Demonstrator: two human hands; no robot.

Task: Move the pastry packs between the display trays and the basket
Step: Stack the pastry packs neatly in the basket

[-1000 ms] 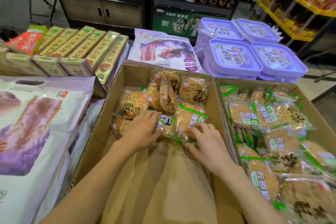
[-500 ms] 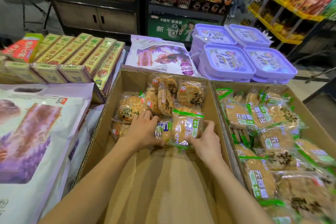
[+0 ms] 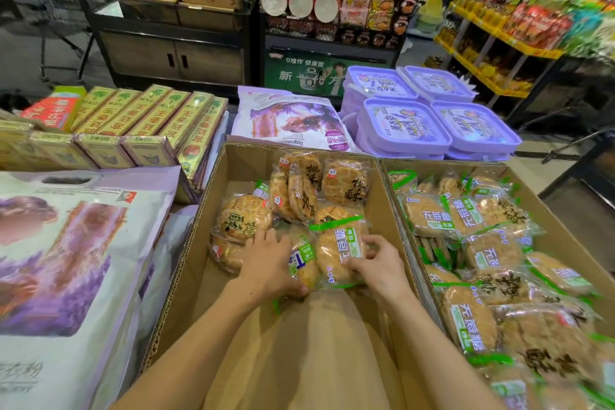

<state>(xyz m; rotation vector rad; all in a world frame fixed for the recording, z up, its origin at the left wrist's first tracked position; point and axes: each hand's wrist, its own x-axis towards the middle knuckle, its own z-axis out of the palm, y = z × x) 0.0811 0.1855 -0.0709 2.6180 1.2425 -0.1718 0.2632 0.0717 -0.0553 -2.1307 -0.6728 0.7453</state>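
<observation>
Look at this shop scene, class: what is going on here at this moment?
A person is working in the left cardboard tray, which is only part filled with pastry packs. The right hand grips a green-labelled pastry pack, and the left hand holds a second green-labelled pack beside it, both at the near edge of the pile. The right cardboard tray is full of similar packs. No basket is in view.

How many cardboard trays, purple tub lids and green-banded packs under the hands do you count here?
cardboard trays: 2
purple tub lids: 4
green-banded packs, gripped by the left hand and right hand: 2
Total: 8
</observation>
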